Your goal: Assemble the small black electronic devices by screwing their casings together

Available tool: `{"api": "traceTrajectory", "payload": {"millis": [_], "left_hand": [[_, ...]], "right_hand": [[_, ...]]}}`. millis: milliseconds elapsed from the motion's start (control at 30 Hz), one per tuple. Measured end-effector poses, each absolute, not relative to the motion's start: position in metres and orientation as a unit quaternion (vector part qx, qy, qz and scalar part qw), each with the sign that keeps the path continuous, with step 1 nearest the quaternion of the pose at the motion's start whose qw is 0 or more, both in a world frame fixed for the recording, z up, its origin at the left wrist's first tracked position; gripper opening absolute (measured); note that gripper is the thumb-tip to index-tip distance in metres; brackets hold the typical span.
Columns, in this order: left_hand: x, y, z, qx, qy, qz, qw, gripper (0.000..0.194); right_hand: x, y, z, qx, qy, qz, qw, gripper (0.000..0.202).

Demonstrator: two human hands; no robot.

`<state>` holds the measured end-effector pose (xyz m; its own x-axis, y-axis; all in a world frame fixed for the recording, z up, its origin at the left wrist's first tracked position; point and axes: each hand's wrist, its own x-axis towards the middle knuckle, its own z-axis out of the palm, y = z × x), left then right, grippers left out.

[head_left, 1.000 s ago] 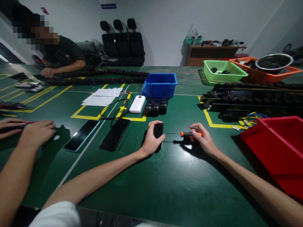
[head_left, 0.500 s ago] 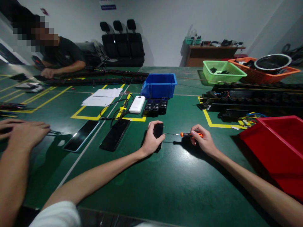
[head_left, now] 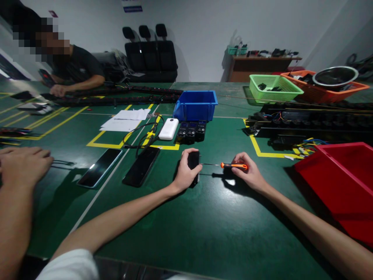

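My left hand (head_left: 187, 171) is wrapped round a black box-like part (head_left: 194, 161) on the green table (head_left: 186, 225), thumb on its near right side. My right hand (head_left: 247, 171) grips an orange and black screwdriver (head_left: 239, 166) by the handle. The shaft points left, and its tip is at the right side of the black part; whether it sits in a screw is too small to tell. Left of my left hand lie a black phone (head_left: 142, 167) and a phone with a light blue edge (head_left: 100, 168).
Beyond my hands are a blue bin (head_left: 199, 105), a white power bank (head_left: 169, 129) and several black modules (head_left: 191, 132). A red bin (head_left: 340, 186) stands at right. Another person's hand (head_left: 25, 165) is at left; a person (head_left: 81, 70) sits across the table.
The screwdriver handle has turned, showing more orange, and my right hand's fingers have shifted on it. The neighbouring person's hand at the left has moved slightly left.
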<state>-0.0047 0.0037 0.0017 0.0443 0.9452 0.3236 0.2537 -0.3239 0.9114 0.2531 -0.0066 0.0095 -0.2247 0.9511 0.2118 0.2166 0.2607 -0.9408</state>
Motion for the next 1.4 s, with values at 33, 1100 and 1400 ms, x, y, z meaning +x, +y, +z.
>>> {"api": "traceTrajectory", "payload": {"millis": [33,1100,1400], "left_hand": [[-0.0047,0.0039,0.0014,0.637,0.47,0.507,0.342,0.046],[-0.0032,0.0025,0.0037,0.629,0.469,0.51,0.352,0.046],[-0.0023,0.0029,0.0037,0.635,0.474,0.504,0.344,0.046]], "right_hand": [[0.2529,-0.0067,0.0094,-0.443,-0.659,0.423,0.438,0.027],[0.2524,-0.0073,0.0128,-0.457,-0.66,0.434,0.409,0.029],[0.252,-0.0067,0.009,-0.444,-0.647,0.465,0.411,0.024]]}}
